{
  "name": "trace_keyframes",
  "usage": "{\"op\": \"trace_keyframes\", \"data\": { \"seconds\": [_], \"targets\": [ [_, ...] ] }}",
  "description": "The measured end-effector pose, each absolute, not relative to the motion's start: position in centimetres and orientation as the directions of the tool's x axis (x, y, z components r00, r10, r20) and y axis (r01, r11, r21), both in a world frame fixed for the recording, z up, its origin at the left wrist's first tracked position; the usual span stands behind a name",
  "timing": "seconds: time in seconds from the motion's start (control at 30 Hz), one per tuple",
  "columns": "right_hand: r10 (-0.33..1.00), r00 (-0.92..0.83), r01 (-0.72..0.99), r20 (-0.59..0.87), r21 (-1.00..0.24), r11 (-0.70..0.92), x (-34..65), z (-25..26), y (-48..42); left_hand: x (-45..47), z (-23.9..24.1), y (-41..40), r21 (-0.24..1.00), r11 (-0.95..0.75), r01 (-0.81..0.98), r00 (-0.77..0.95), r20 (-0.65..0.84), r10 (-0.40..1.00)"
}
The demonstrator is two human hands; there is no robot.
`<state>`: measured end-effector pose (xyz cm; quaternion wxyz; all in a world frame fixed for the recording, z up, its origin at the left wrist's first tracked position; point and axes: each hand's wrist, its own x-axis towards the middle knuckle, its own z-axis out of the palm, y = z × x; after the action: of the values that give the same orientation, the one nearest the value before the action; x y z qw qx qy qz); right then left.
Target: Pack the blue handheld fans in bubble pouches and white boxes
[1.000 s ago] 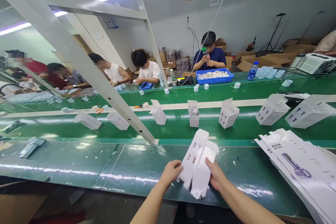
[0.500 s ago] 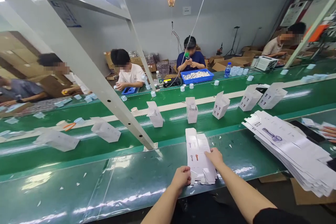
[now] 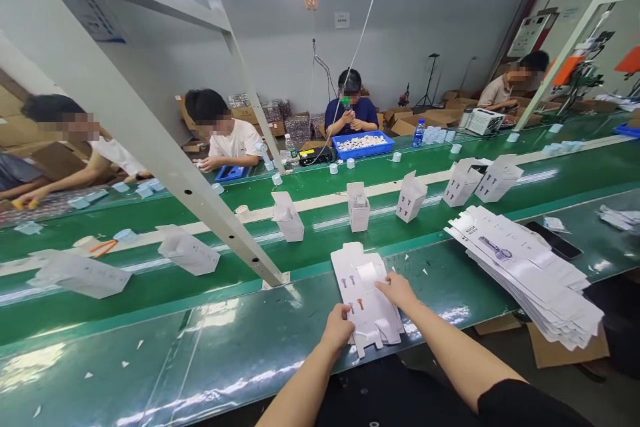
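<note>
A flat white carton blank (image 3: 361,287) with small printed key pictures lies on the green bench in front of me. My left hand (image 3: 338,326) grips its near left edge with curled fingers. My right hand (image 3: 399,289) presses on its right side, fingers bent over the card. To the right a thick stack of unfolded white cartons (image 3: 525,273) slopes toward the bench edge.
Several erected white boxes (image 3: 411,197) stand on the green conveyor (image 3: 250,250) beyond. A slanted white frame post (image 3: 165,160) crosses at the left. People sit across the line; a blue tray (image 3: 368,144) and a water bottle (image 3: 417,133) stand there. A dark phone (image 3: 553,239) lies far right.
The carton blank went from half-raised between my hands to lying flat on the bench. My view swung right, and the conveyor boxes drifted left.
</note>
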<state>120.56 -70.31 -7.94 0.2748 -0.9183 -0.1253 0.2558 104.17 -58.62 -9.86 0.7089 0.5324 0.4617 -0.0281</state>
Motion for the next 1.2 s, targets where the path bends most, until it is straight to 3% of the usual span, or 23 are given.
{"op": "trace_keyframes", "data": {
  "seconds": [0.2, 0.37, 0.53, 0.63, 0.7, 0.8, 0.93, 1.1, 1.2],
  "targets": [
    [0.351, 0.784, 0.022, -0.512, -0.543, -0.84, 119.7, -8.2, -70.0, 105.0, -10.0, -60.1, 0.713, 0.438, 0.547, 0.497, -0.698, 0.515],
    [0.345, 0.723, -0.101, -0.598, -0.586, -0.804, 120.7, -6.1, -70.3, 105.8, -7.8, -60.1, 0.756, 0.435, 0.489, 0.531, -0.654, 0.539],
    [0.512, 0.577, -0.287, -0.636, -0.745, -0.602, 122.3, -0.5, -70.9, 105.0, -2.5, -58.2, 0.856, 0.382, 0.349, 0.632, -0.516, 0.579],
    [0.632, 0.549, -0.364, -0.547, -0.837, -0.408, 122.8, 3.6, -71.3, 103.1, 2.4, -57.3, 0.943, 0.159, 0.293, 0.708, -0.326, 0.627],
    [0.687, 0.548, -0.386, -0.477, -0.873, -0.298, 122.5, 5.8, -71.2, 101.9, 5.8, -57.3, 0.94, -0.171, 0.294, 0.846, -0.172, 0.505],
    [0.739, 0.527, -0.414, -0.42, -0.886, -0.208, 121.4, 8.0, -70.7, 100.7, 10.0, -58.1, 0.838, -0.467, 0.282, 0.952, -0.184, 0.245],
    [0.741, 0.52, -0.46, -0.425, -0.87, -0.176, 120.0, 9.1, -70.0, 100.2, 12.6, -58.9, 0.803, -0.54, 0.252, 0.965, -0.168, 0.201],
    [0.738, 0.513, -0.488, -0.439, -0.856, -0.17, 118.8, 9.4, -69.8, 99.6, 12.8, -58.6, 0.85, -0.483, 0.21, 0.977, -0.164, 0.135],
    [0.739, 0.521, -0.464, -0.427, -0.868, -0.175, 118.3, 9.5, -69.5, 99.3, 12.8, -58.9, 0.874, -0.441, 0.206, 0.975, -0.144, 0.171]
  ]
}}
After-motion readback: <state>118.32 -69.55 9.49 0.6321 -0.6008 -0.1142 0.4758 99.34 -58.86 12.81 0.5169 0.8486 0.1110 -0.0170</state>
